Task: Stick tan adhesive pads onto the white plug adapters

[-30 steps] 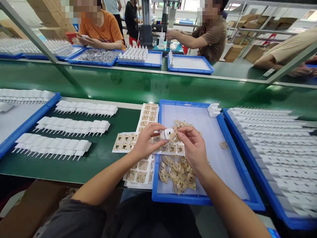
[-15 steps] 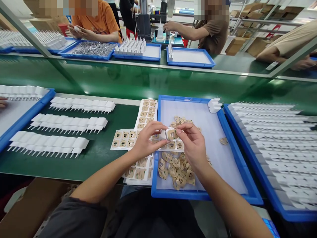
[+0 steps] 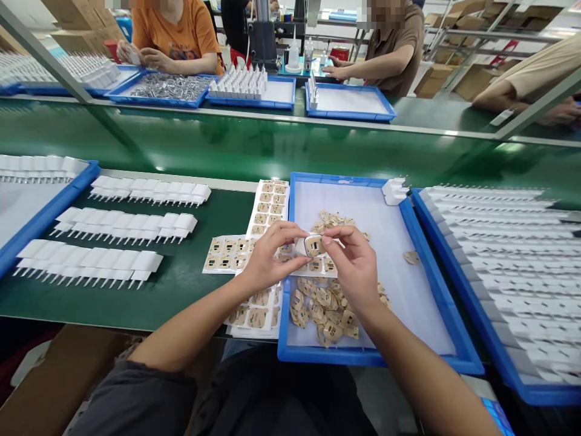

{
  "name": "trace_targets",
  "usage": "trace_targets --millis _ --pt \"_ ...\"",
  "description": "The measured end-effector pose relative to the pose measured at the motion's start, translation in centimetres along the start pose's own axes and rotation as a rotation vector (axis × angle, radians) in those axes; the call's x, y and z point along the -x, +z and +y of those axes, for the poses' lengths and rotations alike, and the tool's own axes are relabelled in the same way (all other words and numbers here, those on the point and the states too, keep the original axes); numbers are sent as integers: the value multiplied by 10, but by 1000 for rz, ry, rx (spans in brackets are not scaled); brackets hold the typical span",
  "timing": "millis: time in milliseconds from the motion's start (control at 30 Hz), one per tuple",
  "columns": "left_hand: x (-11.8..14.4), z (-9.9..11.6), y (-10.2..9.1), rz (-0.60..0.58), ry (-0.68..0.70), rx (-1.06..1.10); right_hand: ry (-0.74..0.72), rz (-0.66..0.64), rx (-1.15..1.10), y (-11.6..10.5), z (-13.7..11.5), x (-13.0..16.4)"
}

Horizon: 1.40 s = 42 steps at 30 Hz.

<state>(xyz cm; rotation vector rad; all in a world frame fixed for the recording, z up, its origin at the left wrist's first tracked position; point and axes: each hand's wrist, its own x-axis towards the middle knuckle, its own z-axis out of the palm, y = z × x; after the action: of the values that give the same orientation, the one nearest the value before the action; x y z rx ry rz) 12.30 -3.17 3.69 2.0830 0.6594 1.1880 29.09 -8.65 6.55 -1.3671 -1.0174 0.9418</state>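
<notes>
- Left hand [image 3: 267, 257]: grip closed; thumb and fingertips pinch the left end of a small white plug body [image 3: 313, 244].
- Right hand [image 3: 356, 266]: grip closed on the right end of the same plug body; fingers curl in from the right, thumb below.
- Plug body: held between both hands, clear of the surface, above the left part of the blue tray [image 3: 436, 297]. A tan label covers the face turned toward the camera.
- Directly under the hands: a white backing sheet [image 3: 320, 266] carrying tan labels, lying across the tray's left rim.
- Nearer the person, inside the tray: a loose heap of peeled tan label pieces [image 3: 324, 309]. One stray piece [image 3: 411, 257] lies apart on the tray's white liner.
- Far right corner of the tray: two white plug bodies [image 3: 393, 190] resting on the rim.
- Left of the tray, on the green bench [image 3: 190, 297]: more label sheets [image 3: 267, 212], some overlapping, one stack reaching the near edge.
- Further left on the bench: three rows of white pronged plugs [image 3: 127, 224], side by side.
- Far left: a second blue tray [image 3: 49, 215] with a row of white parts.
- Right: a third blue tray [image 3: 512, 381] filled with rows of white pronged plugs.
- Beyond a green conveyor strip: other people at work, with blue trays before them.
</notes>
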Motion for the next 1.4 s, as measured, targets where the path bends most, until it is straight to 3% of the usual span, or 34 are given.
trace_targets --millis 233,400,467,567,700,767,900,1033,1400 --pt "-1 1 0 7 45 -63 -82 -3 98 0 6 2" --pt "0 2 2 70 141 -163 -305 39 390 -1 7 4" --pt "2 1 4 95 112 -120 -312 63 439 -3 6 1" --pt "4 -2 5 128 4 46 -166 30 284 -5 5 -5" --pt "6 -5 8 162 -20 146 -40 -228 35 -1 5 -6" --pt "7 -8 9 170 14 153 -14 -283 -25 2 6 -4" --pt "9 -10 11 216 132 8 16 -252 -126 4 9 -1" --pt "8 -7 13 231 164 -49 -34 -260 -105 5 11 3" --pt "6 2 11 193 377 -215 -65 -247 -249 7 18 5"
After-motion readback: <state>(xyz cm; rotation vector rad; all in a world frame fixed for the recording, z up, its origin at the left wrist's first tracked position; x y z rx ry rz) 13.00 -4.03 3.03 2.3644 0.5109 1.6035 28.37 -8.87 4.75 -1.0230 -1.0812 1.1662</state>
